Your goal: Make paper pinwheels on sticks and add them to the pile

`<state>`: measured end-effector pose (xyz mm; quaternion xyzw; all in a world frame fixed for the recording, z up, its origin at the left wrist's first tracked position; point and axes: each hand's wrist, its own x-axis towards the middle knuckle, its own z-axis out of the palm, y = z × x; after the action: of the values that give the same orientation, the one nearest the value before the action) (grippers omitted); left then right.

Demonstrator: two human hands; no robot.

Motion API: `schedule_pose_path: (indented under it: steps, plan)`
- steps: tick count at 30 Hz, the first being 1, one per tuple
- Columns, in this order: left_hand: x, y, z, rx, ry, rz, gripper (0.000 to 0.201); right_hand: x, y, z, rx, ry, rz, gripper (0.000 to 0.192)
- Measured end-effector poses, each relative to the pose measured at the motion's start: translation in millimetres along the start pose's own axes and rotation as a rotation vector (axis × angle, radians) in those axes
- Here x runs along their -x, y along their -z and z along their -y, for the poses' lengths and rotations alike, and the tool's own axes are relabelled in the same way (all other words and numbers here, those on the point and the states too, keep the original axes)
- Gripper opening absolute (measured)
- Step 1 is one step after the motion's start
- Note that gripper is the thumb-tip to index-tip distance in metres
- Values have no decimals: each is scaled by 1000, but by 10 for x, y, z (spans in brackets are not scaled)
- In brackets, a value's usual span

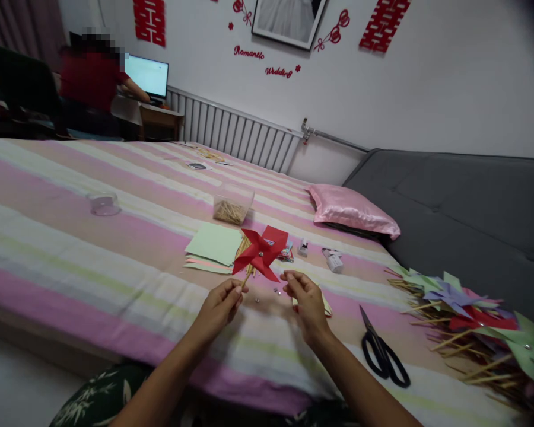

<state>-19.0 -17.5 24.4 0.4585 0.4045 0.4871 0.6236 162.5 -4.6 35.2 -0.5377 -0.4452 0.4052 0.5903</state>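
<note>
Red paper pinwheel (258, 254) pinched by stick in left hand (220, 305); right hand (306, 299) apart, fingertips closed on nothing visible; loose pin risks slipping out.

One scissors (384, 354), one pillow (353, 211), two hands (218, 307)

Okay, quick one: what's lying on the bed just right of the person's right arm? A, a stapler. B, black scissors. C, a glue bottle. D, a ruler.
B: black scissors lie on the striped bed beside the right arm, between it and the pile of pinwheels, touched by neither hand.
</note>
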Motion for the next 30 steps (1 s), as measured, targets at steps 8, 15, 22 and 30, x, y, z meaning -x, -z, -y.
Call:
schedule_pose_path:
  steps: [8, 15, 22, 30]
  plan:
    - [-36, 38, -14, 49, -26, -120, 31, -82, -13, -466, 483, 113, 261, 23]
    - [-68, 76, 23, 51, -42, -160, 34, -64, -205, -443, 803, 276, 452, 21]
    - [-76, 90, 37, 49, -46, -164, 34, -70, -213, -424, 1078, 309, 494, 18]
    - [-73, 87, 25, 40, -45, -169, 34, -165, -92, -370, 1254, 282, 358, 19]
